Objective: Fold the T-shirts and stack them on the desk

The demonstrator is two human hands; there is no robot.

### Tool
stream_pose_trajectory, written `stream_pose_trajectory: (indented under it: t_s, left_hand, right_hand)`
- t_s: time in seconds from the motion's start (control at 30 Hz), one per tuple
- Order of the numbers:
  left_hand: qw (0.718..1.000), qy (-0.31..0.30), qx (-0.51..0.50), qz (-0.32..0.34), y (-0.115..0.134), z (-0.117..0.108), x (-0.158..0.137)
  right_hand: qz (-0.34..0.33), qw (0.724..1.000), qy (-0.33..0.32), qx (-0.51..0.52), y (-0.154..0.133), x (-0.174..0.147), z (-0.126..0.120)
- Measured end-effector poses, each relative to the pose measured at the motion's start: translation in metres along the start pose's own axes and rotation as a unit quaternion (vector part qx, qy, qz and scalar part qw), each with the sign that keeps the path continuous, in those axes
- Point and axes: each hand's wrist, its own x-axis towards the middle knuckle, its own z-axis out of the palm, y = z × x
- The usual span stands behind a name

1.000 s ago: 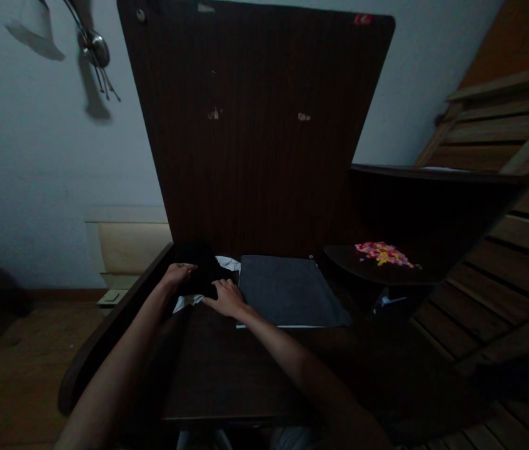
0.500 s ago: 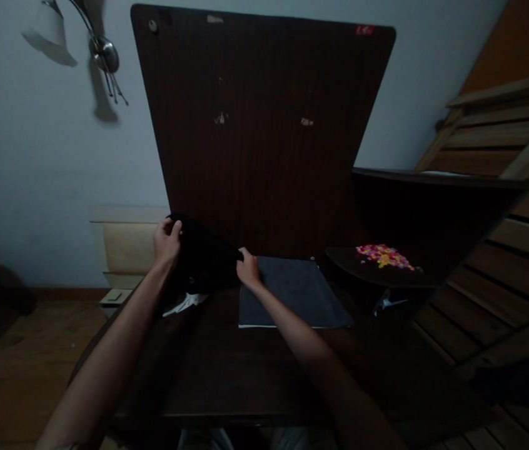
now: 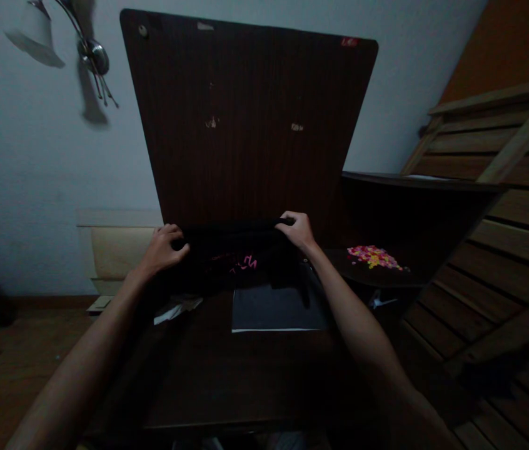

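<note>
A black cloth (image 3: 227,244) with pink lettering hangs stretched between my hands above the dark table (image 3: 189,387). My left hand (image 3: 167,247) is closed on its upper left corner, fingers curled over the edge. Thumb and fingers of my right hand (image 3: 298,230) pinch the upper right end. Below the cloth lies a flat dark grey sheet or folder (image 3: 269,309) with a pale front edge, its far part covered by the cloth. A crumpled white piece (image 3: 177,307), perhaps paper or fabric, rests on the table near my left forearm.
A tall dark wooden panel (image 3: 255,125) rises behind the table. At the right, a pile of pink and yellow bits (image 3: 372,256) sits on a low shelf. Wooden slats (image 3: 503,262) lean farther right. A wall lamp (image 3: 93,57) is at upper left.
My right hand has moved right and up, drawing the black cloth wide, so its pink lettering now shows. My left hand has stayed near the same corner.
</note>
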Motion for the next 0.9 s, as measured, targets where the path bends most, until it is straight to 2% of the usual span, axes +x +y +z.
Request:
stream_pose_trajectory:
  t_s: [0.07,0.2,0.27,0.33,0.43,0.5,0.57,0.63,0.7,0.77,0.83,0.9]
  left_hand:
    - [0.999,-0.013,-0.035,0.024,0.011,-0.011,0.007]
    - [0.995,-0.001,-0.076,0.071,0.042,-0.038,0.02]
    - [0.991,0.008,-0.114,0.07,0.057,-0.047,0.025]
    - [0.987,0.014,-0.152,0.048,0.067,-0.046,0.03]
    - [0.984,-0.017,-0.179,0.002,0.072,-0.02,0.031]
    - [0.977,-0.08,-0.195,-0.025,0.07,0.011,0.026]
    - [0.969,-0.139,-0.202,-0.037,0.065,0.046,0.014]
    - [0.962,-0.178,-0.205,-0.038,0.06,0.076,0.0]
    - [0.959,-0.182,-0.21,-0.053,0.055,0.1,-0.015]
    - [0.953,-0.178,-0.224,-0.101,0.049,0.116,-0.029]
    - [0.937,-0.193,-0.25,-0.151,0.042,0.124,-0.039]
    - [0.915,-0.218,-0.273,-0.203,0.037,0.127,-0.048]
  right_hand:
    - [0.014,1.0,-0.017,0.01,0.002,-0.001,-0.016]
    - [0.059,0.995,-0.063,0.059,-0.002,-0.009,-0.05]
    - [0.081,0.992,-0.06,0.081,-0.004,-0.014,-0.065]
    - [0.112,0.99,-0.049,0.077,-0.001,-0.019,-0.077]
    - [0.16,0.984,-0.082,-0.01,0.017,-0.027,-0.081]
    - [0.184,0.967,-0.13,-0.119,0.036,-0.036,-0.074]
    - [0.202,0.929,-0.174,-0.255,0.055,-0.048,-0.061]
    - [0.215,0.886,-0.188,-0.365,0.07,-0.062,-0.045]
    - [0.198,0.858,-0.215,-0.423,0.079,-0.075,-0.03]
    - [0.148,0.844,-0.239,-0.456,0.084,-0.085,-0.018]
    - [0.108,0.835,-0.26,-0.473,0.087,-0.091,-0.011]
    - [0.109,0.825,-0.284,-0.476,0.091,-0.094,-0.007]
